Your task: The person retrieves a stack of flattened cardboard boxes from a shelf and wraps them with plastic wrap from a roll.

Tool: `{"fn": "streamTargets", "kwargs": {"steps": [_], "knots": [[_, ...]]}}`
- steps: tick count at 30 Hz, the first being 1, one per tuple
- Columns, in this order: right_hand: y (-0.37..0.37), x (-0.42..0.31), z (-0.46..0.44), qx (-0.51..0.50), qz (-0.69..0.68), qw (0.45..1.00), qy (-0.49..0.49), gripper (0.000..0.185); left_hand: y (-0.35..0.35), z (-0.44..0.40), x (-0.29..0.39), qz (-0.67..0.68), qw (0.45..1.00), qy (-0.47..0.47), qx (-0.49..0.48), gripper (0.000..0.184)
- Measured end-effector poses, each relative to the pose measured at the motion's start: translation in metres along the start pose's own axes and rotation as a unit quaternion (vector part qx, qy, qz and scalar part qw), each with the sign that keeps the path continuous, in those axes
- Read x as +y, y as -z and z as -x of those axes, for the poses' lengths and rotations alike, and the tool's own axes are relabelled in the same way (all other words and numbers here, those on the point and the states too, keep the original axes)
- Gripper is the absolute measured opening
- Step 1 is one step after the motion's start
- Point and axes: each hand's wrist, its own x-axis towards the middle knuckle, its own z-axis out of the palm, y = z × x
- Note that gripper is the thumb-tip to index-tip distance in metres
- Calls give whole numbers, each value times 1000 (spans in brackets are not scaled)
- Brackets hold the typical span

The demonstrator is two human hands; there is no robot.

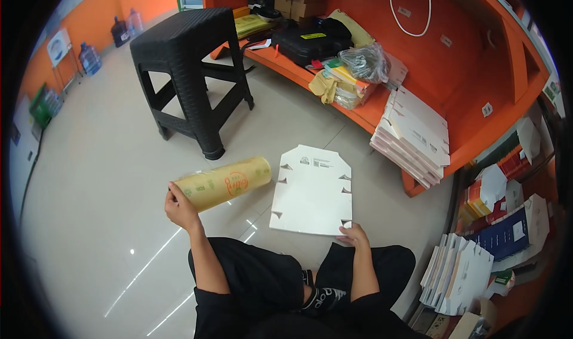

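A long yellowish roll with orange and green print lies tilted in front of me; it looks like printed packaging film, though I cannot tell for certain. My left hand is closed around its near left end. To the right of the roll, a flat white cardboard sheet with cut corners, side notches and small black print is held at a slant. My right hand pinches its lower right corner, thumb on top. A narrow gap separates the roll from the sheet.
A black plastic stool stands ahead on the tiled floor. An orange shelf carries a black case, plastic-wrapped packets and a stack of flat white cartons. More flat cartons lean at the right.
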Motion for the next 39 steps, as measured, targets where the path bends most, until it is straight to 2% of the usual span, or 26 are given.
{"fn": "streamTargets", "kwargs": {"steps": [1, 4, 5, 8, 12, 14, 16, 17, 18, 19, 21, 23, 25, 28, 30, 31, 32, 33, 34, 37, 39], "knots": [[7, 4, 3, 0, -2, 1000, -1, 40, -1, 1, 0, -25, 1000, -6, -2, 46], [24, 14, 16, 0, 145, 984, -103, 46, -7, 8, 1, -73, 997, -35, 7, 46], [25, 17, 17, 1, 141, 984, -106, 46, -10, 10, 2, -94, 994, -57, 18, 47], [31, 25, 12, -1, 319, 942, -107, 35, -13, 14, 5, -106, 993, -54, -5, 47], [28, 32, 4, -9, 367, 928, -55, 36, -17, 12, 2, -78, 996, -52, -10, 47], [22, 23, 15, 1, 377, 924, -65, 36, -18, 13, 4, -78, 994, -81, -9, 45], [10, 19, 35, 15, 385, 919, -78, 37, -19, 13, 6, -68, 995, -67, -13, 45], [-1, 20, 46, 175, 460, 871, 8, 39, -19, 14, 6, -57, 997, -49, -12, 46], [-11, 20, 50, 327, 516, 786, 95, 40, -19, 14, 5, -57, 997, -50, -12, 46], [-17, 17, 47, 324, 516, 787, 96, 40, -19, 14, 3, -46, 997, -50, -20, 45], [-32, 6, 37, 337, 422, 813, 217, 37, -17, 11, 1, -38, 998, -54, -22, 45], [-57, -4, 20, 156, 298, 876, 346, 34, -19, 11, -1, -75, 993, -86, -13, 45], [-98, -26, 15, -4, 171, 917, 360, 33, -20, 10, -3, -65, 994, -89, -12, 45], [-169, -44, -16, -65, 96, 918, 379, 31, -19, 5, -10, -80, 992, -93, -11, 46], [-208, -52, -42, -27, -21, 950, 310, 35, -18, 0, -19, -73, 993, -90, -9, 46], [-214, -63, -42, -28, -29, 948, 315, 35, -18, -2, -21, -66, 995, -78, -10, 47], [-218, -74, -40, -162, -105, 955, 223, 37, -18, -3, -20, -81, 994, -78, -3, 45], [-221, -84, -39, -292, -176, 932, 125, 40, -19, -5, -19, -78, 993, -86, -4, 45], [-223, -85, -46, -302, -167, 930, 124, 31, -19, -5, -16, -68, 994, -85, -9, 45], [-214, -85, -49, -286, -160, 936, 127, 29, -26, -9, -14, -12, 994, -99, -36, 42], [-182, -114, -28, -305, -194, 918, 162, 30, -33, -7, 2, 106, 989, -58, -90, 39]]}}
